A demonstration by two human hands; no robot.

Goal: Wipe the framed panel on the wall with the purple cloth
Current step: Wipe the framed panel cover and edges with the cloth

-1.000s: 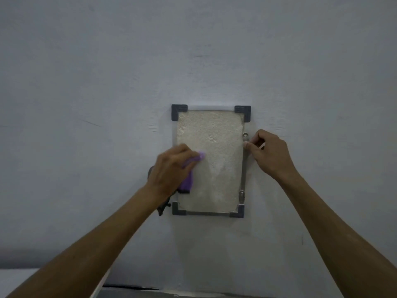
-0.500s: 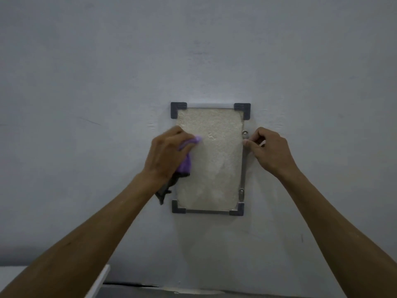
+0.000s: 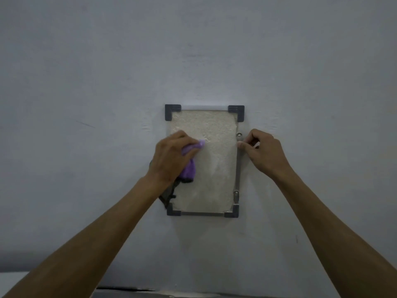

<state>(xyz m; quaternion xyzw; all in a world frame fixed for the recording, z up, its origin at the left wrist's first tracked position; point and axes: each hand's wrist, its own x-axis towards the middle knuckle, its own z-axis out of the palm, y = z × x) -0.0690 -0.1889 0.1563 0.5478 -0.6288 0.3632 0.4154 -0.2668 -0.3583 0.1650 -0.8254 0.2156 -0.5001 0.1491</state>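
The panel [image 3: 211,160] hangs on the wall [image 3: 86,82], upright, w/ a rough pale face, thin metal frame and dark corner caps. The cloth [image 3: 189,166] is pressed onto the panel's left half, upper-mid part: one purple tip pokes out past my fingers toward the centre, the rest hangs down under my palm w/ a dark edge at the bottom. My left hand [image 3: 169,160] is curled round the cloth, gripping it and holding it flat against the face; it also covers the frame's left edge. My right hand [image 3: 264,153] is at the right edge, fingers bent, thumb and forefinger pinching the frame rail just below a small screw [image 3: 239,134]. A 2nd screw [image 3: 236,193] sits lower on the same rail. Smth dark hangs beside the panel's lower left corner, behind my left wrist; can't tell what. Both forearms are bare.
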